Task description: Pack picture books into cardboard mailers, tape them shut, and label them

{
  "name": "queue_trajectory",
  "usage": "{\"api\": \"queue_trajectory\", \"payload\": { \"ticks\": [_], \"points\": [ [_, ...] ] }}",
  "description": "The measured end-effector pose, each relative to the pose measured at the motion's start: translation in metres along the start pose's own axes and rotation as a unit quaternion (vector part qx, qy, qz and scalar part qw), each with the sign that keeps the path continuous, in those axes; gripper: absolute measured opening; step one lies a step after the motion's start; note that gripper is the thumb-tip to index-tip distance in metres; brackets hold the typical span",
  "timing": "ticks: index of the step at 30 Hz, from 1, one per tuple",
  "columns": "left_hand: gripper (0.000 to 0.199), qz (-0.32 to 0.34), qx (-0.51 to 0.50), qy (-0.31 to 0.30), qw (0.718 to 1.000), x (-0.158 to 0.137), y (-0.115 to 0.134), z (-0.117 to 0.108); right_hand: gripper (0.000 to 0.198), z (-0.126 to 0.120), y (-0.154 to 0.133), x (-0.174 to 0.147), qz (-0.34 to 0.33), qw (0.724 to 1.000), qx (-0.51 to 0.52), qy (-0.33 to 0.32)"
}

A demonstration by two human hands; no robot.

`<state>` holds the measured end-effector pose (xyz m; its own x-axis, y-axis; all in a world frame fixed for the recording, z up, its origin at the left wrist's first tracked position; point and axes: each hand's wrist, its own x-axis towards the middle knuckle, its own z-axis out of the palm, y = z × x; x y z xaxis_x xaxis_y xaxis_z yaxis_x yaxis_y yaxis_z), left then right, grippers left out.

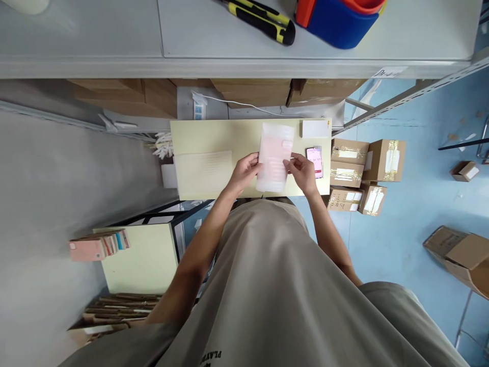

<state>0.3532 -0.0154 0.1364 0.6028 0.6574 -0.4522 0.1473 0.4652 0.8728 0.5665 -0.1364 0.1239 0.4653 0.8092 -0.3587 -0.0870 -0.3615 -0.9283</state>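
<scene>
A flat pink item in a translucent white wrapper [274, 158] is held upright in front of me, over the pale yellow table [244, 137]. My left hand [245, 171] pinches its left edge between thumb and fingers. On the opposite side, my right hand [301, 172] grips the right edge with closed fingertips. The pink shows through the wrapper, but its exact kind is not clear. Just right of my right hand lies a phone [314, 162] with a lit pink screen. A pale, lined translucent sheet [204, 173] rests on the table to the left.
A white box [315, 128] sits at the table's back right. Overhead runs a grey shelf [114, 46] with a yellow-black utility knife [263, 20]. Taped cartons [346, 173] stand to the right. At left, a stack of pinkish items [97, 245] lies on a side table [141, 260].
</scene>
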Motion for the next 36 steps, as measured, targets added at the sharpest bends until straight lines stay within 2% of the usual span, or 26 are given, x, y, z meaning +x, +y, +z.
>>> {"api": "queue_trajectory", "payload": {
  "ticks": [4, 11, 17, 21, 25, 30, 36],
  "points": [
    [0.066, -0.004, 0.007, -0.002, 1.0, 0.003, 0.003, 0.003, 0.08, -0.003, -0.001, 0.002, -0.007, 1.0, -0.008, 0.01],
    [0.069, -0.02, -0.012, 0.032, 0.999, 0.016, -0.01, 0.018, 0.079, -0.022, 0.002, 0.008, 0.01, 1.0, 0.022, -0.013],
    [0.067, 0.027, 0.002, 0.052, 0.998, 0.021, -0.022, 0.05, 0.098, -0.034, -0.003, 0.0, 0.027, 0.996, -0.086, -0.005],
    [0.06, 0.051, 0.016, 0.063, 0.997, 0.021, -0.031, 0.076, 0.102, -0.04, 0.004, -0.002, 0.014, 0.99, -0.137, 0.026],
    [0.051, 0.077, 0.051, 0.091, 0.992, 0.019, -0.034, 0.091, 0.102, -0.047, 0.014, 0.0, -0.013, 0.988, -0.148, 0.029],
    [0.045, 0.09, 0.087, 0.084, 0.989, 0.02, -0.031, 0.094, 0.099, -0.052, 0.018, -0.002, -0.027, 0.991, -0.132, 0.023],
    [0.048, 0.086, 0.097, 0.032, 0.991, 0.025, -0.022, 0.087, 0.098, -0.051, 0.017, -0.008, -0.022, 0.993, -0.107, 0.033]
  ]
}}
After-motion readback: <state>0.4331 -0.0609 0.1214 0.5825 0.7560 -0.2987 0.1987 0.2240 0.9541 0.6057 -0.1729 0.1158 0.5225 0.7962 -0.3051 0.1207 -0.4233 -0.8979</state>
